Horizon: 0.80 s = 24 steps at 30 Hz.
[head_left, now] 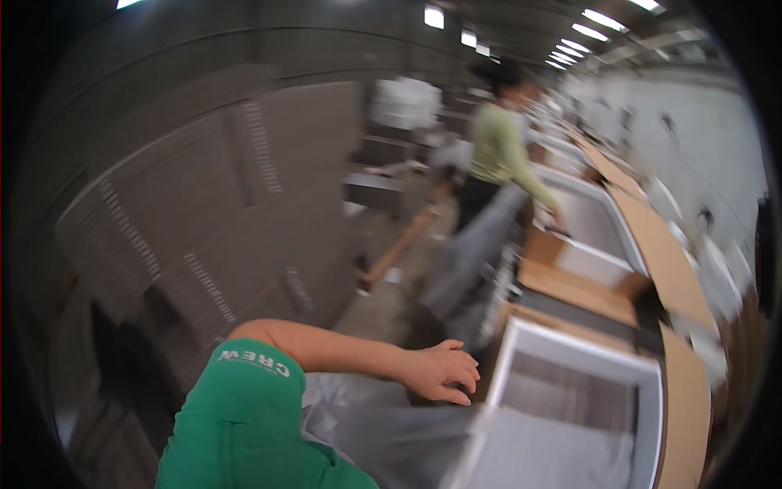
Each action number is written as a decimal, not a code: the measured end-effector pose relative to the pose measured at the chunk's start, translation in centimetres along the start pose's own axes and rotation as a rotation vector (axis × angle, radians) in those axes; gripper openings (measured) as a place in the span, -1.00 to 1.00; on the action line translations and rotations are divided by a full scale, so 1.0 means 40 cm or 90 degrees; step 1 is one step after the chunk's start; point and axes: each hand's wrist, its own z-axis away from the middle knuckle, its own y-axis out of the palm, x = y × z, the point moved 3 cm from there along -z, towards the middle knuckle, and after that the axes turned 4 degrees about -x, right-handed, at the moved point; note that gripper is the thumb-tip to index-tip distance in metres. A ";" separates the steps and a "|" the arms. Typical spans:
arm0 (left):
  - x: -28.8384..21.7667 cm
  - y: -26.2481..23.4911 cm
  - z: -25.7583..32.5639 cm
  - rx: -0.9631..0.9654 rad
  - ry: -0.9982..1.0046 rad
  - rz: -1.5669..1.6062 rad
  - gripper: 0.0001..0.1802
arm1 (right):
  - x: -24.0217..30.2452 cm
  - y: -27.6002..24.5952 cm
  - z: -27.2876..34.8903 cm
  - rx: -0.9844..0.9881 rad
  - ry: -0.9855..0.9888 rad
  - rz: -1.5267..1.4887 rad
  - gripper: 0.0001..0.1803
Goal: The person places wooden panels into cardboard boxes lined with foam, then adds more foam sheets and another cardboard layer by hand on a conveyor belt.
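The picture is blurred by motion. My left hand [440, 372] reaches in from the lower left on a bare forearm below a green sleeve. Its fingers are loosely spread and rest at the edge of a crumpled grey plastic sheet [383, 424], gripping nothing that I can make out. Just right of the hand lies a white-framed rectangular panel [509, 359] with a grey middle. My right hand is out of view.
Tall stacks of flat grey cardboard [204, 212] fill the left. A long work line with white trays [595, 212] and brown cardboard strips [664, 253] runs up the right side. A co-worker in a light green top [497, 147] stands at that line, one hand on it.
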 end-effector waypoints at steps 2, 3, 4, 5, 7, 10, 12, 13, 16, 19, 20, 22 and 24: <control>0.020 -0.051 0.150 -0.071 -0.141 -0.004 -0.73 | -0.043 0.027 0.002 -0.004 0.049 -0.026 -0.50; 0.038 -0.078 0.243 -0.129 -0.205 -0.006 -0.75 | -0.059 0.055 -0.014 -0.094 -0.152 0.100 -0.49; 0.052 -0.101 0.327 -0.162 -0.274 -0.009 -0.75 | -0.073 0.093 -0.031 -0.187 -0.344 0.229 -0.45; 0.064 -0.124 0.399 -0.193 -0.334 -0.006 -0.76 | -0.119 0.142 -0.071 -0.198 -0.357 0.234 -0.45; 0.091 -0.238 0.498 -0.254 -0.399 -0.054 -0.78 | -0.110 0.194 -0.158 0.142 -0.381 0.234 -0.46; 0.127 -0.334 0.633 -0.382 -0.447 -0.112 -0.80 | 0.113 -0.079 -0.178 0.022 -0.202 -0.011 -0.52; 0.143 -0.394 0.706 -0.443 -0.422 -0.146 -0.81 | 0.298 -0.281 -0.158 -0.101 -0.226 -0.165 -0.56; 0.146 -0.426 0.745 -0.493 -0.401 -0.184 -0.83 | 0.389 -0.365 -0.158 -0.163 -0.299 -0.240 -0.59; 0.129 -0.505 0.856 -0.501 -0.355 -0.331 -0.86 | 0.700 -0.645 -0.109 -0.327 -0.503 -0.453 -0.63; 0.088 -0.594 1.000 -0.581 -0.334 -0.444 -0.87 | 1.038 -0.879 -0.067 -0.277 -0.553 -0.593 -0.73; 0.075 -0.624 1.047 -0.589 -0.329 -0.439 -0.87 | 1.158 -1.008 0.009 -0.278 -0.589 -0.581 -0.68; 0.025 -0.692 1.145 -0.678 -0.335 -0.606 -0.87 | 1.374 -1.200 0.112 -0.414 -0.737 -0.635 -0.66; -0.003 -0.726 1.236 -0.705 -0.345 -0.678 -0.87 | 1.606 -1.383 0.230 -0.410 -0.821 -0.665 -0.63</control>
